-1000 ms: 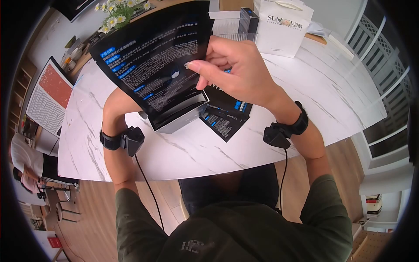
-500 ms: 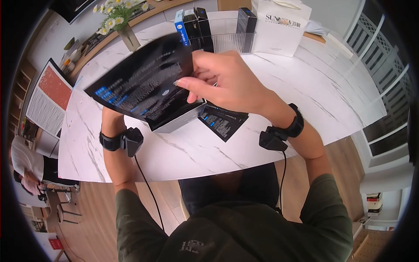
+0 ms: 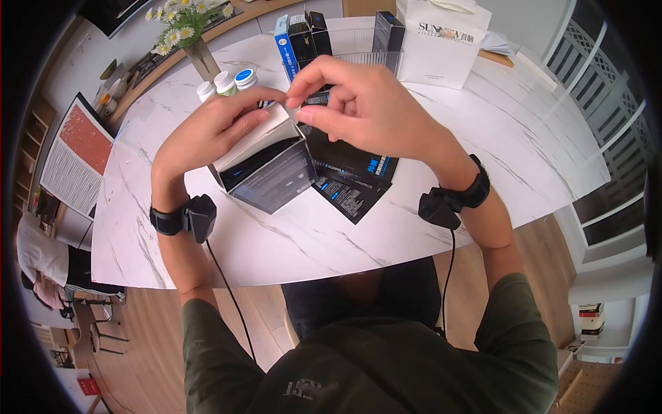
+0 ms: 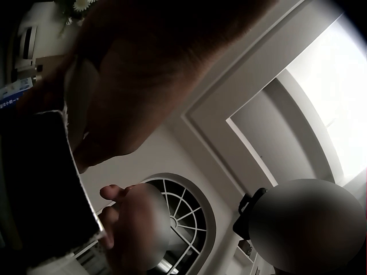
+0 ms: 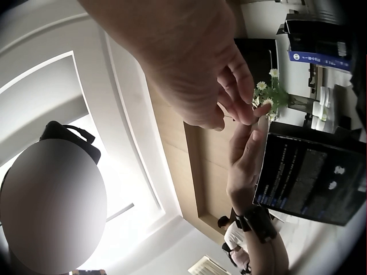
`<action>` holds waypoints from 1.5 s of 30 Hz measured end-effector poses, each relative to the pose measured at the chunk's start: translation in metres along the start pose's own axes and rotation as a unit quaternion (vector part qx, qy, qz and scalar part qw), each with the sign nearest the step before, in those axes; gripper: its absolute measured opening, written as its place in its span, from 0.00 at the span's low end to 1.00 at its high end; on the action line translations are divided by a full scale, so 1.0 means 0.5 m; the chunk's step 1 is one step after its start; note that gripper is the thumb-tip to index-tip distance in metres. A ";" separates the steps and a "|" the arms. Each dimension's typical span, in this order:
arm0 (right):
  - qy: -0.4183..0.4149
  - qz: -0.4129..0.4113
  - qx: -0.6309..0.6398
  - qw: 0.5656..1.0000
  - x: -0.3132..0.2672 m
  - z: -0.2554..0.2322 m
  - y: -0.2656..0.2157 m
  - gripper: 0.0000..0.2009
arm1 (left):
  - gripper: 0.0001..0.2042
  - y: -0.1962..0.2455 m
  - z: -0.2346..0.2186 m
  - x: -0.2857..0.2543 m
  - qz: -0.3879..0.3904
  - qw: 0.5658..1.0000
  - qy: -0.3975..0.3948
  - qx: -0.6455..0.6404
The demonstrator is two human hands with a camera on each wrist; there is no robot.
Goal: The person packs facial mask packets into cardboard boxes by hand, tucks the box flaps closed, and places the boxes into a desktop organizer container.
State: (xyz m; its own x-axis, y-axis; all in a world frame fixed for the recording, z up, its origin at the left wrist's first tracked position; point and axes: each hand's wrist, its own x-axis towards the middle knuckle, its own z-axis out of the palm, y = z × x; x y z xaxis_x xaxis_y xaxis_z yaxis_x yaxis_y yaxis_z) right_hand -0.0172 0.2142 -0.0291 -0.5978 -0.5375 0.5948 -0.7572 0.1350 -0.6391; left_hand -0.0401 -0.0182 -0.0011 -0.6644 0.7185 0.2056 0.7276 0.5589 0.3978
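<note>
"Which thing is the largest there?"

"It is the white marbled counter (image 3: 386, 234). At its far side stands a white paper bag (image 3: 441, 55), and just beside it a clear tray (image 3: 398, 67) with a dark carton upright in it."

"And nearer to the person?"

"There is an opened box (image 3: 272, 176), in front of the person and somewhat to the left. It is tilted, its mouth faces the head camera, and the inside looks dark. Whether its bottom touches the counter, I cannot tell."

"What do the fingers do?"

"The left hand (image 3: 200, 134) holds the box at its pale upper flap, with the thumb lying over it. The right hand (image 3: 372, 107) grasps nothing that I can see; its fingers are loosely bent beside the same flap, very near to the left fingertips. If they touch, I cannot say."

"Are there smaller things?"

"Yes. Black printed packets (image 3: 352, 196) lie overlapping, just right of the box. Behind the left hand stand three small bottles (image 3: 224, 84), one having a blue cap (image 3: 244, 74)."
</note>
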 end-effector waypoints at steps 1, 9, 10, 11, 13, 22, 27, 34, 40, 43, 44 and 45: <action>-0.007 -0.007 -0.041 0.999 0.002 -0.010 0.007 0.11 | 0.12 0.010 -0.008 0.000 -0.012 1.000 -0.009 0.021; -0.189 0.090 -0.277 0.938 -0.019 -0.014 0.112 0.28 | 0.14 -0.015 -0.021 -0.013 -0.054 0.997 -0.014 0.055; -0.189 0.090 -0.277 0.938 -0.023 -0.003 0.117 0.28 | 0.14 -0.016 -0.022 -0.014 -0.053 0.997 -0.011 0.056; -0.240 0.136 -0.296 0.914 -0.026 0.014 0.119 0.32 | 0.14 -0.017 -0.023 -0.015 -0.054 0.997 -0.011 0.056; -0.291 0.182 -0.314 0.885 -0.039 0.053 0.130 0.35 | 0.14 -0.018 -0.024 -0.013 -0.064 0.996 -0.017 0.065; -0.372 0.243 -0.381 0.811 -0.044 0.087 0.141 0.45 | 0.14 -0.005 -0.026 -0.015 -0.085 0.994 -0.027 0.069; -0.350 0.246 -0.411 0.805 -0.048 0.087 0.145 0.45 | 0.14 -0.008 -0.025 -0.019 -0.029 0.998 0.001 0.062; -0.404 0.185 -0.354 0.823 -0.059 0.118 0.106 0.42 | 0.13 0.005 -0.026 -0.023 -0.012 0.999 0.013 0.045; -0.356 0.239 -0.412 0.804 -0.048 0.089 0.146 0.40 | 0.13 0.012 -0.027 -0.024 -0.011 0.999 0.015 0.049; -0.363 0.268 -0.415 0.790 -0.041 0.073 0.154 0.42 | 0.14 0.024 -0.028 -0.026 -0.009 1.000 0.015 0.020; -0.363 0.288 -0.411 0.785 -0.039 0.069 0.160 0.43 | 0.14 0.030 -0.029 -0.026 -0.009 1.000 0.016 0.020; -0.364 0.291 -0.426 0.775 -0.038 0.066 0.166 0.43 | 0.14 0.038 -0.031 -0.027 -0.010 1.000 0.006 0.004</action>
State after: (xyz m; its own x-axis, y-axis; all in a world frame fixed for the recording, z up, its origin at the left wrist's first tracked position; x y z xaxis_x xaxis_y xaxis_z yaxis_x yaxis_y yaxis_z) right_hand -0.0598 0.2080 -0.1096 -0.8313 -0.4648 -0.3047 -0.4995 0.8652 0.0429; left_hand -0.0202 -0.0237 0.0177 -0.6806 0.7024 0.2086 0.7157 0.5763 0.3947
